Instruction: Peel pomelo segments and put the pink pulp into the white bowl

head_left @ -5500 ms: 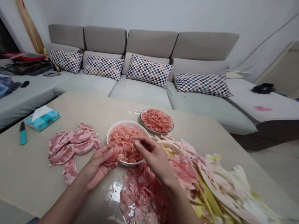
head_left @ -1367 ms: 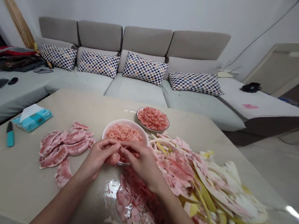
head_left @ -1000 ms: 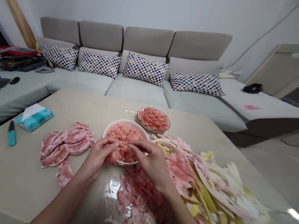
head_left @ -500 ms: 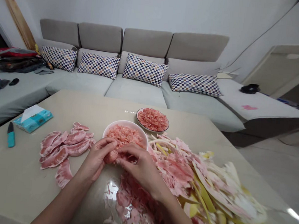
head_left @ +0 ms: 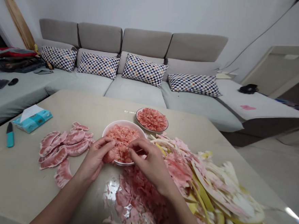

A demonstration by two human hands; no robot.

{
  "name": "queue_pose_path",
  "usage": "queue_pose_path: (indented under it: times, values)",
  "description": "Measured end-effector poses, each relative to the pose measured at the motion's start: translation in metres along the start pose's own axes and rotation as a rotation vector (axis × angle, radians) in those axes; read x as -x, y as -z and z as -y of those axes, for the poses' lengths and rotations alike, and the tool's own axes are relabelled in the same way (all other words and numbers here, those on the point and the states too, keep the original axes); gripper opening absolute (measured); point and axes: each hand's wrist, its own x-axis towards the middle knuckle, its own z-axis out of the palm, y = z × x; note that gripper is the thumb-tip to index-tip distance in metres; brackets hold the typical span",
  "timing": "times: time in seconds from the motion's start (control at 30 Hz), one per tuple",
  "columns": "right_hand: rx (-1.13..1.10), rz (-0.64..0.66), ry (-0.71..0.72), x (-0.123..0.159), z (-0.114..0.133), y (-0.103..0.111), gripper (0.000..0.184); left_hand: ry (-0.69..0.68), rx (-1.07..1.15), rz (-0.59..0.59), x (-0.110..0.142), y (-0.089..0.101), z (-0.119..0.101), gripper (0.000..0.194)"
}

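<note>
"When you look from the largest thing down, what do you see?"

"First, the long grey sofa [head_left: 138, 90] against the wall, and then the pale table [head_left: 95, 110] in front of it."

"And on the table?"

"At the right side lies a big heap of peels [head_left: 225, 195], white, pink and yellow. Next to it, nearer to the person, are wet pink skins [head_left: 138, 196]. On the left are several pink fruit segments [head_left: 72, 144], some of them overlapping."

"Where is the bowl?"

"The white bowl [head_left: 121, 163] stands near the middle, with pink fruit pieces [head_left: 123, 135] in it. The plate [head_left: 151, 129] is behind it, a little to the right, and it is also full of such pieces."

"Please tell me about the hands."

"The left hand [head_left: 96, 157] is curled at the near left edge of the bowl. The right hand [head_left: 151, 160] is at the right edge, its thumb and first finger bent toward each other; I cannot tell if it pinches something."

"What remains?"

"On the far left there is a blue tissue pack [head_left: 33, 119], with a blue-handled knife [head_left: 10, 138] near it. Smallest is the fruit chunk [head_left: 110, 156], which the left hand grips with its fingers."
</note>
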Motion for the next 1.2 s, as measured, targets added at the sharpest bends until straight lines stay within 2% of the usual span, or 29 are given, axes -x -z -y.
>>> queue_pose_path:
  times: [0.1, 0.2, 0.3, 0.4, 0.5, 0.6, 0.73, 0.8, 0.87, 0.97, 1.07, 1.13, 1.2]
  values:
    - [0.102, -0.024, 0.029, -0.001, -0.009, 0.003, 0.025, -0.010, -0.071, 0.008, 0.001, 0.001, 0.000, 0.024]
    - [0.196, -0.034, -0.002, -0.002, -0.010, 0.006, 0.016, -0.020, -0.181, 0.045, 0.003, 0.000, 0.000, 0.024]
    - [0.073, 0.038, -0.044, -0.002, -0.003, 0.006, 0.017, -0.035, -0.283, 0.084, 0.005, -0.002, 0.001, 0.022]
    - [-0.112, 0.139, -0.025, -0.002, 0.006, 0.002, 0.020, -0.062, -0.374, 0.098, 0.006, -0.003, 0.001, 0.020]
    - [-0.128, 0.065, 0.014, -0.002, 0.009, -0.001, 0.012, -0.030, -0.405, 0.143, 0.007, -0.003, -0.001, 0.024]
    - [-0.100, -0.013, -0.013, -0.002, 0.008, 0.002, 0.013, -0.004, -0.407, 0.152, 0.008, -0.003, 0.000, 0.035]
    - [-0.059, -0.032, -0.057, -0.002, 0.008, 0.011, 0.012, 0.002, -0.362, 0.095, 0.008, -0.002, 0.003, 0.043]
    - [-0.077, 0.019, -0.069, -0.002, 0.010, 0.015, 0.014, 0.005, -0.328, 0.105, 0.010, -0.002, 0.003, 0.043]
    - [-0.128, 0.103, -0.079, 0.000, 0.013, 0.020, 0.016, 0.002, -0.355, 0.156, 0.014, -0.003, 0.000, 0.040]
    - [-0.168, 0.192, -0.096, 0.003, 0.019, 0.025, 0.017, -0.024, -0.486, 0.314, 0.024, -0.007, -0.007, 0.028]
    - [-0.181, 0.166, -0.114, 0.006, 0.023, 0.029, 0.018, -0.057, -0.582, 0.433, 0.036, -0.011, -0.011, 0.008]
    - [-0.195, 0.114, -0.118, 0.008, 0.026, 0.029, 0.008, -0.033, -0.582, 0.473, 0.042, -0.013, -0.011, 0.003]
    - [-0.191, 0.096, -0.122, 0.008, 0.029, 0.029, 0.005, -0.002, -0.555, 0.480, 0.043, -0.012, -0.009, 0.007]
